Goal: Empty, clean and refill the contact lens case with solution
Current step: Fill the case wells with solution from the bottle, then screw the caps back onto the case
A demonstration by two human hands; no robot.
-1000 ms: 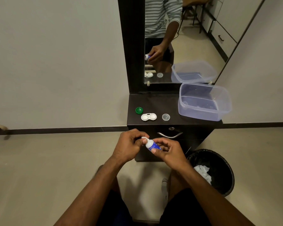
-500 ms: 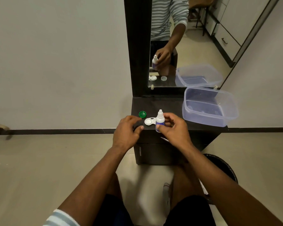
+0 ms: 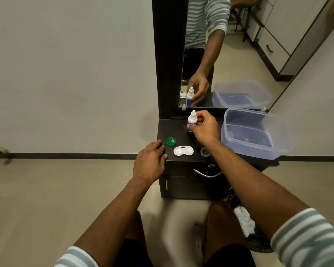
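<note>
A white contact lens case point(image 3: 183, 151) lies open, both wells showing, near the front of the dark cabinet top point(image 3: 179, 130). Its green cap point(image 3: 171, 141) sits just left and behind it; a clear cap point(image 3: 205, 151) lies to its right, partly hidden by my forearm. My right hand point(image 3: 205, 130) grips a small white solution bottle point(image 3: 192, 120) with a blue label, upright, at the back of the top near the mirror. My left hand point(image 3: 149, 162) rests on the cabinet's front left corner, fingers loosely spread, holding nothing.
A clear plastic tub point(image 3: 255, 132) fills the right side of the cabinet top. A mirror point(image 3: 229, 54) rises behind. A drawer handle point(image 3: 206, 173) is on the front. A black bin with white tissue point(image 3: 245, 220) stands on the floor at right.
My right hand carried the bottle from in front of the cabinet up to the back of the top. My left hand left the bottle and settled on the front left corner.
</note>
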